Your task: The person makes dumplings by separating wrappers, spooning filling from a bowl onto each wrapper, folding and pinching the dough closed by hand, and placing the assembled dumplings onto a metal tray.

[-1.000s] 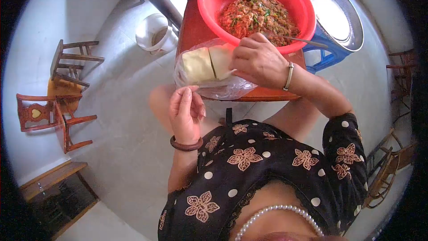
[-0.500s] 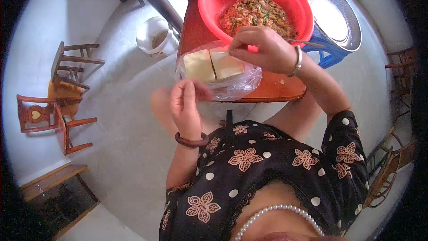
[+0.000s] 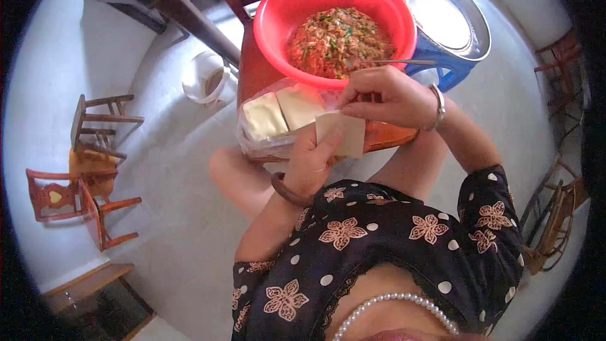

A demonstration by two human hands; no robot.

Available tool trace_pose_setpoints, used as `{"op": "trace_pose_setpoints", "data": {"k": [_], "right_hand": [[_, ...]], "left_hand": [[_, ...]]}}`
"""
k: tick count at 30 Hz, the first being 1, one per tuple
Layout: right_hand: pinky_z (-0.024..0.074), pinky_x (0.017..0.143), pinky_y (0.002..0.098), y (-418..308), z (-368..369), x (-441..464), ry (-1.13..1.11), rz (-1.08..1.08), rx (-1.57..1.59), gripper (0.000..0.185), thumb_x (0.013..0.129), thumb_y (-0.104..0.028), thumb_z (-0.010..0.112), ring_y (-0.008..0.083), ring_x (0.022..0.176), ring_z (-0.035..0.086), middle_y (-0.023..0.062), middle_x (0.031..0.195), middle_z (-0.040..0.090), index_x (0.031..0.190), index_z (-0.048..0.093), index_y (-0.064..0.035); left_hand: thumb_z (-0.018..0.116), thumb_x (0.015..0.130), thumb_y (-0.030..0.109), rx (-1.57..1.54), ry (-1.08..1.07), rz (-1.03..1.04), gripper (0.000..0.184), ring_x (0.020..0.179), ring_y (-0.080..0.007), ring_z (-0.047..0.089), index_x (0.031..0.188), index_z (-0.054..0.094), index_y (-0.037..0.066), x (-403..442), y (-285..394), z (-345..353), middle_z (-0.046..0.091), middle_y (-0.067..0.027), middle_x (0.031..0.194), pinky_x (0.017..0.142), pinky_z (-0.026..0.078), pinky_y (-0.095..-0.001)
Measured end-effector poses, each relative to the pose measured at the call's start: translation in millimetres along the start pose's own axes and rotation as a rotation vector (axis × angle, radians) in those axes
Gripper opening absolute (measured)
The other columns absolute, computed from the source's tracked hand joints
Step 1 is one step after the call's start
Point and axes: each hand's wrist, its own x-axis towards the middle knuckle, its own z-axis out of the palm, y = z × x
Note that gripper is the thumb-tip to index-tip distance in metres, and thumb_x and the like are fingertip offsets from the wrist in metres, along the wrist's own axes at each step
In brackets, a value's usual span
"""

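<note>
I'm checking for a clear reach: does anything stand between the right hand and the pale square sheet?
Nothing visible does. The right hand is close at the upper edge of the sheet, which the left hand holds; contact is unclear. The red bowl lies beyond them, out of the way.

My view now: left hand (image 3: pixel 310 159), bare-fingered half a second ago, has swung right and grips a pale square sheet (image 3: pixel 352 134). Right hand (image 3: pixel 390 96) is off the stack. Red bowl (image 3: pixel 274 22) sits lower, further left in my frame.

White bucket (image 3: pixel 195 83) on pale floor (image 3: pixel 183 215), dark wooden stool (image 3: pixel 78 123) and heart-marked chair (image 3: pixel 55 197) by a wall (image 3: pixel 57 88)
</note>
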Motion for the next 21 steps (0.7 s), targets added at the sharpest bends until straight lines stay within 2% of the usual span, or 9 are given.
{"op": "trace_pose_setpoints", "data": {"k": [2, 3, 5, 9, 11, 15, 18, 20, 21], "right_hand": [[0.0505, 0.066, 0.0312, 10.9, 2.8, -21.7, 0.213, -0.066, -0.164, 0.015, 0.086, -0.014, 0.066, 0.0164, 0.073, 0.064, 0.0096, 0.076, 0.064, 0.088, 0.066, 0.0008], [0.0496, 0.064, 0.0299, 30.9, 5.8, -37.2, 0.28, -0.036, -0.113, 0.018, 0.088, -0.016, 0.066, 0.0142, 0.07, 0.061, 0.0068, 0.076, 0.064, 0.088, 0.065, 0.002], [0.0478, 0.06, 0.0268, 54.9, 0.5, -68.0, 0.354, 0.288, 0.124, 0.021, 0.09, -0.02, 0.065, 0.0101, 0.067, 0.058, 0.003, 0.075, 0.064, 0.089, 0.066, 0.0015], [0.0444, 0.055, 0.0229, 88.9, -13.7, -99.6, 0.411, 0.58, 0.096, 0.023, 0.092, -0.022, 0.064, 0.0057, 0.065, 0.053, -0.0016, 0.072, 0.059, 0.096, 0.067, 0.0004], [0.0417, 0.053, 0.0208, 85.5, -10.0, -94.4, 0.789, 0.351, 0.148, 0.022, 0.094, -0.02, 0.061, 0.0039, 0.063, 0.05, -0.003, 0.069, 0.056, 0.103, 0.066, -0.0005], [0.0399, 0.052, 0.0189, 86.6, -11.9, -71.1, 0.76, 0.18, 0.397, 0.021, 0.096, -0.017, 0.058, 0.0027, 0.063, 0.049, -0.0036, 0.072, 0.056, 0.108, 0.064, -0.0016], [0.0437, 0.054, 0.0225, 78.3, -11.4, -48.7, 0.814, 0.13, 0.243, 0.016, 0.096, -0.012, 0.056, 0.0076, 0.062, 0.053, 0.0016, 0.077, 0.06, 0.105, 0.065, -0.0026], [0.0477, 0.058, 0.0271, 49.2, -28.1, -48.9, 0.666, -0.075, -0.305, 0.014, 0.093, -0.01, 0.057, 0.0164, 0.064, 0.059, 0.0073, 0.079, 0.061, 0.101, 0.066, -0.002], [0.0511, 0.063, 0.0318, 39.7, -33.4, -49.8, 0.594, -0.101, -0.31, 0.011, 0.091, -0.008, 0.058, 0.0256, 0.069, 0.062, 0.0115, 0.08, 0.061, 0.096, 0.065, -0.0011]], "left_hand": [[0.048, 0.099, 0.022, -0.151, 0.023, -0.144, 0.035, 0.106, -0.0277, 0.063, 0.127, 0.047, 0.0, -2.8, 7.6, 9.0, 0.06, -0.0137, 0.12, 0.087, 0.055, -0.0431], [0.048, 0.099, 0.022, -0.147, 0.019, -0.149, 0.035, 0.106, -0.0277, 0.063, 0.127, 0.047, 0.0, -5.1, 9.7, 10.4, 0.06, -0.0137, 0.12, 0.087, 0.055, -0.0431], [0.047, 0.099, 0.02, -0.101, 0.037, -0.159, 0.032, 0.101, -0.0303, 0.065, 0.124, 0.049, -0.001, -10.8, 15.2, 10.2, 0.063, -0.018, 0.114, 0.086, 0.055, -0.0426], [0.046, 0.1, 0.018, -0.004, 0.076, -0.131, 0.031, 0.1, -0.0329, 0.066, 0.123, 0.05, -0.002, -15.6, 21.0, 12.2, 0.063, -0.0226, 0.111, 0.086, 0.055, -0.0415], [0.045, 0.1, 0.018, 0.043, 0.088, -0.096, 0.031, 0.1, -0.0329, 0.066, 0.123, 0.049, -0.002, -16.1, 20.8, 12.8, 0.063, -0.0228, 0.111, 0.086, 0.055, -0.0413], [0.042, 0.101, 0.021, -0.066, 0.047, -0.153, 0.036, 0.104, -0.0349, 0.064, 0.123, 0.048, -0.006, -12.5, 21.7, 16.6, 0.062, -0.0245, 0.114, 0.092, 0.051, -0.0438], [0.039, 0.102, 0.023, -0.084, 0.044, -0.204, 0.039, 0.107, -0.037, 0.062, 0.123, 0.047, -0.009, -14.6, 28.0, 18.4, 0.06, -0.026, 0.116, 0.097, 0.047, -0.0453], [0.039, 0.102, 0.02, 0.009, 0.054, -0.177, 0.037, 0.107, -0.037, 0.061, 0.123, 0.046, -0.009, -17.3, 34.4, 17.6, 0.06, -0.0257, 0.117, 0.096, 0.048, -0.0453], [0.042, 0.1, 0.014, -0.005, 0.088, -0.179, 0.033, 0.107, -0.0364, 0.061, 0.124, 0.046, -0.008, -19.2, 36.4, 15.7, 0.06, -0.0238, 0.117, 0.097, 0.047, -0.0475]]}}
